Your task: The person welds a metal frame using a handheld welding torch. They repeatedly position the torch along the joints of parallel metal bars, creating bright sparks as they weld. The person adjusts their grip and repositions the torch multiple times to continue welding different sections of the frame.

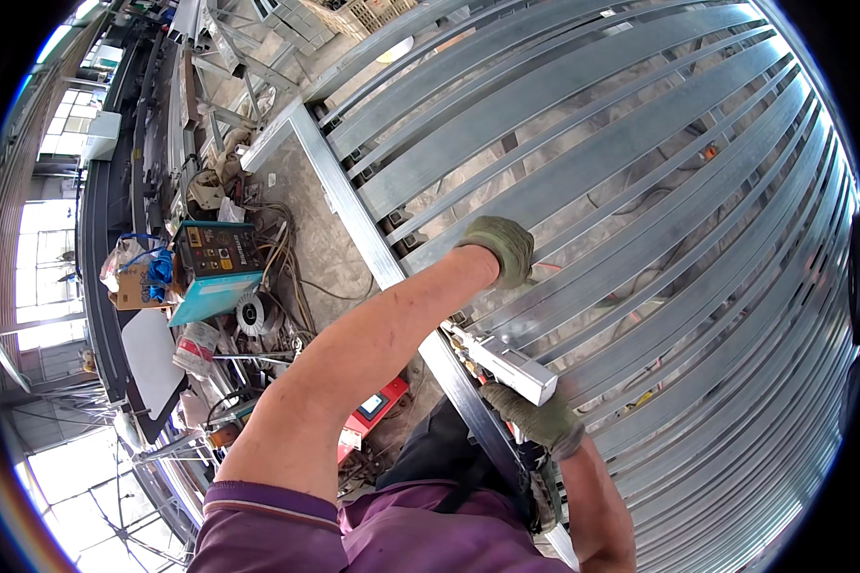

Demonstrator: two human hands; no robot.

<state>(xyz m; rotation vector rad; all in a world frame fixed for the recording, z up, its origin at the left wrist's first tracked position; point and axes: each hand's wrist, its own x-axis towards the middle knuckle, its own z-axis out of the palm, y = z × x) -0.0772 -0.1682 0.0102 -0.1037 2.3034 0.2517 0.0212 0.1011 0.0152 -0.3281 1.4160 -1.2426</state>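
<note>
My left hand (499, 250), in a green-grey work glove, is over the flat metal slats (583, 158) of a large galvanized frame. Its fingers curl under, and what they hold, if anything, is hidden. Lower down, my right hand (537, 420), gloved alike, grips a boxy silver-white welding gun (512, 369). The gun's narrow nozzle end points up and left, close to the frame's long side rail (354, 201). My left forearm crosses above that rail.
To the left stand a teal and black machine (218, 258), a white wire spool (250, 313) and loose cables (282, 248). A red machine with a small screen (371, 406) sits near my body. Metal stands (244, 72) and a crate (358, 17) are at the far side.
</note>
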